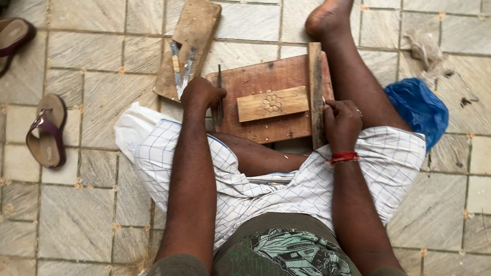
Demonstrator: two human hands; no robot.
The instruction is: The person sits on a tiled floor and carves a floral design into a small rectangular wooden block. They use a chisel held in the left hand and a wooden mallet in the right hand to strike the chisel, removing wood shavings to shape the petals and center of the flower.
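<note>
I sit on a tiled floor with a reddish wooden board in front of me. On it lies a small pale wood block with a flower carved in its middle. My left hand is closed at the board's left edge, over the ends of several metal carving tools, beside a thin dark tool. My right hand, with a red thread on its wrist, is curled at the right side of the board against an upright wooden strip, holding a small metal tool that barely shows.
A second wooden slab lies behind the left hand under the tools. A blue plastic bag sits at the right, a white bag at the left. Sandals lie on the floor at far left. My bare foot is beyond the board.
</note>
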